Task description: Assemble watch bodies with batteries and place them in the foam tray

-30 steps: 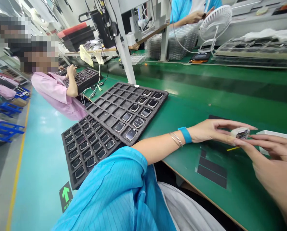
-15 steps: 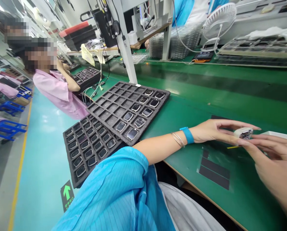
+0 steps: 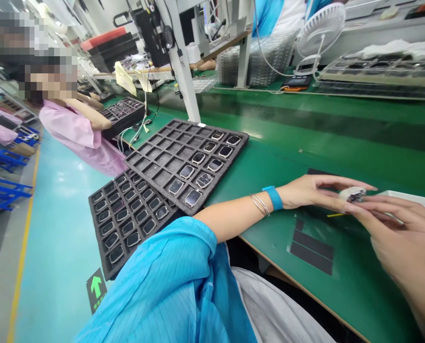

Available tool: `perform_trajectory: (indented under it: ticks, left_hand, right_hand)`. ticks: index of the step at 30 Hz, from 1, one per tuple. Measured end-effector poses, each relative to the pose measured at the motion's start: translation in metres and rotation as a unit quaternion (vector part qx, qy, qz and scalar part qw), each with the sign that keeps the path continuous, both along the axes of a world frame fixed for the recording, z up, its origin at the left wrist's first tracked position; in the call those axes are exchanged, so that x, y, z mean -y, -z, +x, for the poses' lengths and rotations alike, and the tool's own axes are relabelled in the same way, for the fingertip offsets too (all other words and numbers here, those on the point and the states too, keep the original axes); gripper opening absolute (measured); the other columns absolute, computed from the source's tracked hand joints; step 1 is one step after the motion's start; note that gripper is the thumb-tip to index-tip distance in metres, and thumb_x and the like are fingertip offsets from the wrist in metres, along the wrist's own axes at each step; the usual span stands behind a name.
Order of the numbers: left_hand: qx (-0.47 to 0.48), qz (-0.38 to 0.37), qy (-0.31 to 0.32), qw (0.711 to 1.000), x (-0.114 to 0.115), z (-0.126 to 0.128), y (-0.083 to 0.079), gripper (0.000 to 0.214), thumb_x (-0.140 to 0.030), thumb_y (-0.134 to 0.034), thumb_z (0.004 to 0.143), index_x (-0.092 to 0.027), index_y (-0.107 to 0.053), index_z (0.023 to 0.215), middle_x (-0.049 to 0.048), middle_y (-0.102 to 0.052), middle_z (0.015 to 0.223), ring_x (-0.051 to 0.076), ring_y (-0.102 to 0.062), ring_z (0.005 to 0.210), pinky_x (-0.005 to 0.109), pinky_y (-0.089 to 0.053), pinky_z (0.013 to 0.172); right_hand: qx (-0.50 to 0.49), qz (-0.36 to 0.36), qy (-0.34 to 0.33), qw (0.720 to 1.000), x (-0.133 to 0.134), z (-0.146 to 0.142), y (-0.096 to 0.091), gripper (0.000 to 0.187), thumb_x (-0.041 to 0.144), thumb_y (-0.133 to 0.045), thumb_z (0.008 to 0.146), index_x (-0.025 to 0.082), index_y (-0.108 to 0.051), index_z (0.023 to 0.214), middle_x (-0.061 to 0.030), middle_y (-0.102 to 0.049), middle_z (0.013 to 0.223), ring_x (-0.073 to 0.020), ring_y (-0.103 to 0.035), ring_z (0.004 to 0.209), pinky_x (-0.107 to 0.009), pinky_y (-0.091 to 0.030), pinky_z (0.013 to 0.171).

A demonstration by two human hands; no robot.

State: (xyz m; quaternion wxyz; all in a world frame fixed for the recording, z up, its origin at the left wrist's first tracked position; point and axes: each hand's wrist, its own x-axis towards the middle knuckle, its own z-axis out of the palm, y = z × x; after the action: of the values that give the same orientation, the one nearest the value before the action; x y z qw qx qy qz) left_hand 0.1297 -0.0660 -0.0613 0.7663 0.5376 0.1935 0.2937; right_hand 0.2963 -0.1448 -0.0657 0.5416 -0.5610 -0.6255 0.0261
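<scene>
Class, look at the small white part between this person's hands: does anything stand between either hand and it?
Nothing visible does. The small white part sits directly at the fingers of the left hand and the right hand, with no object between them.

A small, pale, rounded component (image 3: 352,194) with a dark, glossy patch on its face is pinched between the left hand (image 3: 310,193) and the right hand (image 3: 405,238), over the green desk (image 3: 340,281), at 3 o'clock from the black foam tray (image 3: 187,166).
</scene>
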Motion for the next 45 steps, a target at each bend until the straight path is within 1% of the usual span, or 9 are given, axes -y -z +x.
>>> perform_trajectory:
  ticks: [3,6,10,20,24,27,33,38,45]
  left_hand:
    - [0.009,0.005,-0.015,1.0,0.011,-0.004,-0.007,0.068,-0.025,-0.094,0.054,-0.014,-0.076,0.118,0.009,-0.07,0.112,0.022,-0.065,0.102,0.037,-0.051,0.103]
    - [0.01,0.024,-0.044,0.999,0.021,-0.006,-0.017,0.072,-0.036,-0.096,0.052,-0.016,-0.075,0.118,0.0084,-0.07,0.111,0.022,-0.064,0.106,0.044,-0.048,0.106]
    - [0.011,0.037,-0.061,0.997,0.023,-0.009,-0.024,0.067,-0.036,-0.099,0.049,-0.019,-0.077,0.11,0.0061,-0.073,0.105,0.019,-0.067,0.097,0.039,-0.054,0.098]
    - [0.008,0.041,-0.07,0.997,0.023,-0.013,-0.026,0.063,-0.033,-0.099,0.05,-0.022,-0.076,0.108,0.0041,-0.074,0.106,0.017,-0.069,0.092,0.031,-0.057,0.087]
    - [0.012,0.042,-0.069,0.997,0.023,-0.015,-0.028,0.062,-0.031,-0.1,0.05,-0.023,-0.077,0.107,0.0037,-0.075,0.105,0.018,-0.069,0.096,0.031,-0.057,0.09]
    - [0.013,0.049,-0.065,0.997,0.022,-0.015,-0.029,0.062,-0.03,-0.1,0.049,-0.023,-0.078,0.106,0.0036,-0.075,0.103,0.018,-0.069,0.096,0.031,-0.057,0.092]
    - [0.011,0.077,-0.061,0.995,0.02,-0.016,-0.029,0.061,-0.033,-0.1,0.047,-0.024,-0.079,0.104,0.0015,-0.074,0.1,0.015,-0.069,0.09,0.028,-0.057,0.088]
    - [0.013,0.094,-0.055,0.994,0.018,-0.017,-0.027,0.062,-0.032,-0.1,0.048,-0.024,-0.079,0.106,0.0024,-0.074,0.102,0.018,-0.069,0.094,0.033,-0.056,0.092]
    - [0.008,0.088,-0.06,0.994,0.018,-0.017,-0.027,0.062,-0.031,-0.1,0.046,-0.024,-0.08,0.104,0.0021,-0.075,0.101,0.017,-0.069,0.092,0.031,-0.057,0.09]
  right_hand:
    - [-0.004,0.046,0.001,0.999,0.006,-0.008,-0.005,0.042,0.067,-0.074,0.076,0.027,-0.072,0.065,-0.0081,-0.073,0.081,-0.0284,-0.071,0.081,-0.047,-0.055,0.077]
    - [-0.007,0.046,-0.028,0.999,0.014,-0.014,-0.012,0.025,0.048,-0.075,0.083,0.025,-0.073,0.071,-0.006,-0.073,0.087,-0.0247,-0.07,0.086,-0.044,-0.055,0.084]
    - [-0.014,0.054,-0.045,0.997,0.018,-0.015,-0.016,0.013,0.035,-0.076,0.085,0.025,-0.074,0.076,-0.0047,-0.07,0.091,-0.0233,-0.067,0.091,-0.043,-0.055,0.089]
    - [-0.006,0.03,-0.052,0.998,0.025,-0.016,-0.023,0.007,0.028,-0.076,0.083,0.026,-0.071,0.079,-0.0044,-0.071,0.098,-0.0243,-0.066,0.098,-0.045,-0.054,0.094]
    - [-0.011,0.036,-0.064,0.997,0.025,-0.017,-0.023,0.005,0.027,-0.077,0.083,0.026,-0.072,0.085,-0.0045,-0.07,0.099,-0.024,-0.067,0.099,-0.045,-0.054,0.095]
    - [-0.021,0.039,-0.08,0.996,0.025,-0.016,-0.023,0.005,0.025,-0.076,0.083,0.025,-0.071,0.084,-0.0043,-0.069,0.099,-0.0235,-0.066,0.1,-0.045,-0.054,0.096]
    - [-0.04,-0.002,-0.091,0.995,0.024,-0.016,-0.022,0.012,0.034,-0.077,0.086,0.025,-0.07,0.082,-0.0045,-0.068,0.103,-0.0236,-0.065,0.103,-0.046,-0.053,0.099]
    - [-0.065,0.008,-0.108,0.992,0.023,-0.016,-0.021,0.015,0.039,-0.077,0.087,0.025,-0.07,0.085,-0.0055,-0.068,0.103,-0.0236,-0.065,0.104,-0.044,-0.054,0.098]
    - [-0.027,-0.01,-0.1,0.995,0.024,-0.017,-0.022,0.016,0.039,-0.074,0.088,0.026,-0.069,0.082,-0.0046,-0.068,0.104,-0.0239,-0.064,0.104,-0.046,-0.052,0.1]
